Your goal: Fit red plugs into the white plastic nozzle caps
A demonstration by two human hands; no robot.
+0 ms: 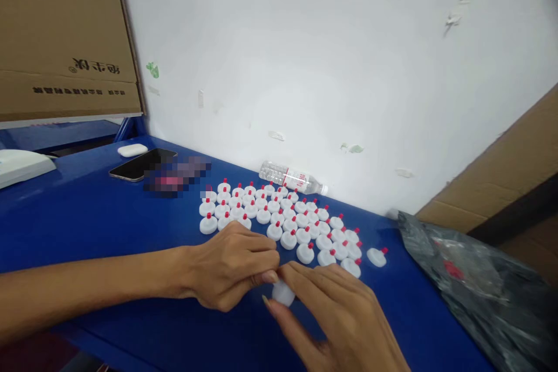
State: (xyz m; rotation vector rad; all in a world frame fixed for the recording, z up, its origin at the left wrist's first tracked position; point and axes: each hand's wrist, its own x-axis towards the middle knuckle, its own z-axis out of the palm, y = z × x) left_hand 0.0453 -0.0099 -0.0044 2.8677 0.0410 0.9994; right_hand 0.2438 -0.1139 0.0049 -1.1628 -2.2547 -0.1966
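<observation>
Just above the table's front part, a white round plastic cap (283, 293) sits between the thumb and fingers of my right hand (340, 308). My left hand (235, 264) is closed beside it, thumb pressed against the curled fingers at the cap's upper end. Whatever those fingers pinch is hidden. Beyond both hands stand several rows of white caps with red tips (288, 215), mostly upright. One more white cap with a red tip (376, 256) lies apart on the right, tilted.
A clear plastic bottle (292, 178) lies along the wall behind the caps. On the blue table (87, 215), a phone (143, 164) and a white case (132, 150) are at the left. A dark plastic bag (475, 285) covers the right edge. A cardboard box (65, 40) stands far left.
</observation>
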